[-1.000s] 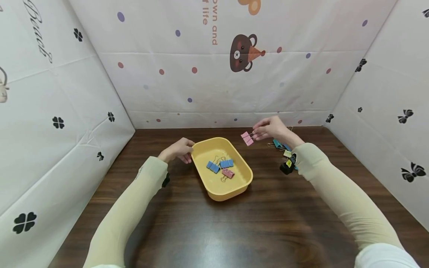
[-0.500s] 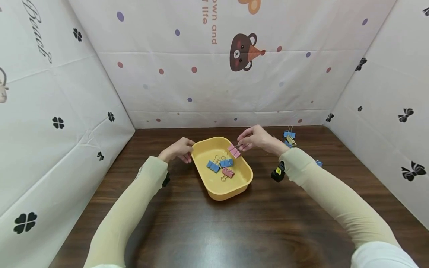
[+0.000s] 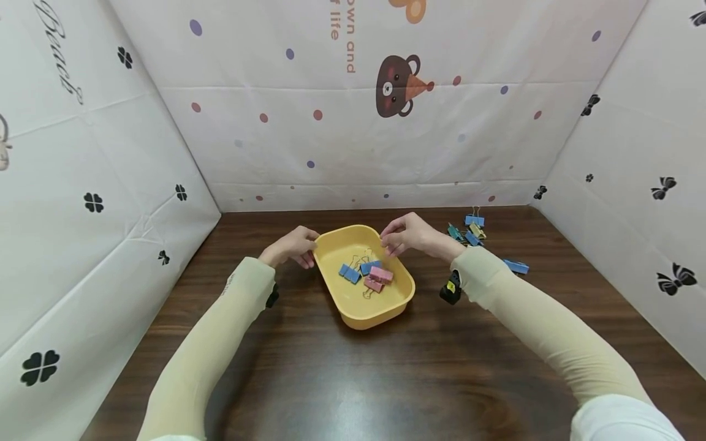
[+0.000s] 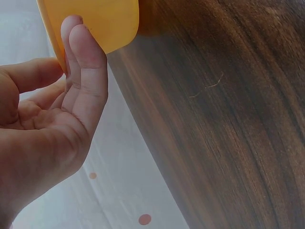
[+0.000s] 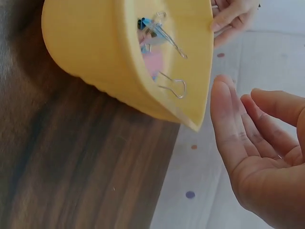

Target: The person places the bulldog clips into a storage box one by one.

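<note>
Right hand (image 3: 410,236) hangs at the far right rim of the yellow tub (image 3: 353,307), its thumb and fingertips slightly parted with nothing between them, as the right wrist view shows. Left hand (image 3: 290,246) pinches the tub's rim on the left, toward its far end, thumb on one side and fingers against the outer wall.

As for progress, the work looks to be partway along: of the nine binder clips in view, four are in the tub and five are outside it. The tub stands upright on the dark wooden table (image 3: 353,380), its clips grouped around the middle of its floor. On the left is one blue clip (image 3: 349,274); just right of it and a little farther is a second blue clip (image 3: 370,267). Nearer is a pink clip (image 3: 373,284), with another pink clip (image 3: 381,275) overlapping it just to the right and farther. That last one is blurred in the right wrist view, so I cannot tell whether it lies at rest.

What is left appears to be the group at the far right of the table: a teal clip (image 3: 455,233), a yellow clip (image 3: 477,231), a blue clip farthest back (image 3: 474,220) and another blue one (image 3: 473,239) nearer. One more blue clip (image 3: 516,266) lies apart, nearer and farther right, just beyond the right sleeve (image 3: 529,312), which may hide others.
</note>
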Action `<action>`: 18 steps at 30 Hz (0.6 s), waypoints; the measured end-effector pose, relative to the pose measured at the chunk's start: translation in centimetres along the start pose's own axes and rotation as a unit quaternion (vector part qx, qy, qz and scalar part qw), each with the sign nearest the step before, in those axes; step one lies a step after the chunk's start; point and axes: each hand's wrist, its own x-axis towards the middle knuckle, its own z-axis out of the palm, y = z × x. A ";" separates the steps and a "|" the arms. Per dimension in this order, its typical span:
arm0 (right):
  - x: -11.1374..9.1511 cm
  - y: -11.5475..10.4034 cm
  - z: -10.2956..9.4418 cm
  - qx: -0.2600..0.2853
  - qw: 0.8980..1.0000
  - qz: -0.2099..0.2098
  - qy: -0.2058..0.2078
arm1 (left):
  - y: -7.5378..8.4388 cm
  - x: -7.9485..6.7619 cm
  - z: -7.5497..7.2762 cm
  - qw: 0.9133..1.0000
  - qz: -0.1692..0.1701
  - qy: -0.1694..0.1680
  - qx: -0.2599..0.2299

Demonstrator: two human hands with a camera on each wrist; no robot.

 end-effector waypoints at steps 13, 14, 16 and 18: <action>-2.5 3.4 -7.2 -0.277 0.932 -0.037 0.232 | 0.0 0.0 -0.1 1.000 -0.004 -0.005 -0.009; -2.6 3.9 -7.7 -0.293 0.924 -0.030 0.244 | 0.0 0.0 -0.1 1.000 -0.005 -0.005 -0.010; -2.9 4.9 -8.5 -0.307 0.917 -0.003 0.256 | 0.0 0.0 -0.1 1.000 -0.007 -0.005 -0.012; -3.1 5.8 -9.1 -0.320 0.911 0.038 0.257 | -0.1 0.0 -0.1 1.000 -0.008 -0.005 -0.014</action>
